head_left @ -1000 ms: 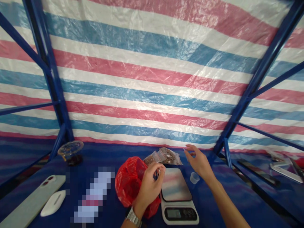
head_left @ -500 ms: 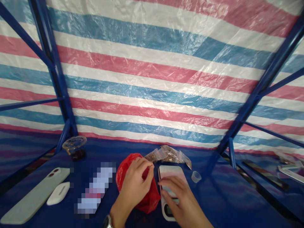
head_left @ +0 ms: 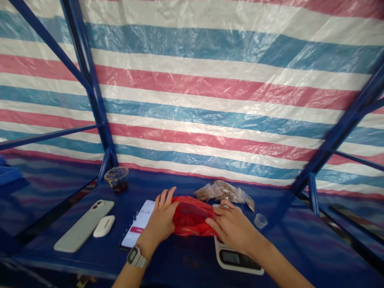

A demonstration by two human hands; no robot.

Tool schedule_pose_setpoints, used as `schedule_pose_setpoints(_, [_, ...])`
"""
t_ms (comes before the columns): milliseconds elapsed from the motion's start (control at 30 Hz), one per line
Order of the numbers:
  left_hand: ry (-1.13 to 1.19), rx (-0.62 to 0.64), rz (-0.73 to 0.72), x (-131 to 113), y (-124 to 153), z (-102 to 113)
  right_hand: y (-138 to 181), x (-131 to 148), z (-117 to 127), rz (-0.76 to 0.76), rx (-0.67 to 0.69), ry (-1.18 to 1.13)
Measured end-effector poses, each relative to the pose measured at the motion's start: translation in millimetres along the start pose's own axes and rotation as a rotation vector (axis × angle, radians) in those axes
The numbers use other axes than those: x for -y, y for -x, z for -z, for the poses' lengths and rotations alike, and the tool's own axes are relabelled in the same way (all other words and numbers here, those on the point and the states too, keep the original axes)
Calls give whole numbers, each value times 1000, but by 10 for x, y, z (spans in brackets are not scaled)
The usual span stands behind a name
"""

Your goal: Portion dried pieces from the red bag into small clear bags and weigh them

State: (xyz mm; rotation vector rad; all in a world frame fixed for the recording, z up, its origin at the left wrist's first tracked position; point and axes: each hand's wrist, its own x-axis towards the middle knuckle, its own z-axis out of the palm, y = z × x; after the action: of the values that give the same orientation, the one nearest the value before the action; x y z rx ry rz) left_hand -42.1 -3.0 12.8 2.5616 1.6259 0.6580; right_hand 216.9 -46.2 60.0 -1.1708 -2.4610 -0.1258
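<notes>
The bare left hand rises from seven o'clock with its fingers spread toward twelve o'clock, while the bare right hand reaches from four o'clock, fingers slightly curled toward ten o'clock.

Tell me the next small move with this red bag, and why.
Probably lift the red plastic bag clear of the digital scale: it lies across most of the scale's platform, hiding it, and both the left hand and the right hand are already on the bag.
</notes>
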Motion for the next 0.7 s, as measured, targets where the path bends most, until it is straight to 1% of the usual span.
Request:
schedule_pose_setpoints(100, [79,20,-30,-42,35,96,-65,-71,45,5,58,20])
schedule_pose_setpoints(167, [150,8,-77,-81,92,168,-59,-55,55,2,79,8])
schedule_pose_setpoints(200, [179,-5,-98,-96,131,199,-34,-25,61,-12,58,-10])
schedule_pose_setpoints(267, [218,-43,-114,-113,220,242,56,74,74,-58,-30,-58])
schedule_pose_setpoints(333, [253,-104,-85,-121,305,258,176,190,87,-94,-114,-108])
schedule_pose_setpoints(467, [421,-237,-3,-173,384,270,372,353,107,-127,-129,-244])
schedule_pose_setpoints(567, [643,-273,-23,-246,336,292,474,515,18,-213,-171,-458])
schedule_pose_setpoints(633, [748,-290,-32,-286,268,279,554,736,-161,-298,-155,-693])
schedule_pose_setpoints(667, [782,-299,-27,-301,229,258,595,879,-287,-313,-99,-845])
schedule_pose_setpoints(700, [816,-305,-20,-315,190,227,632,1031,-429,-326,-4,-1031])
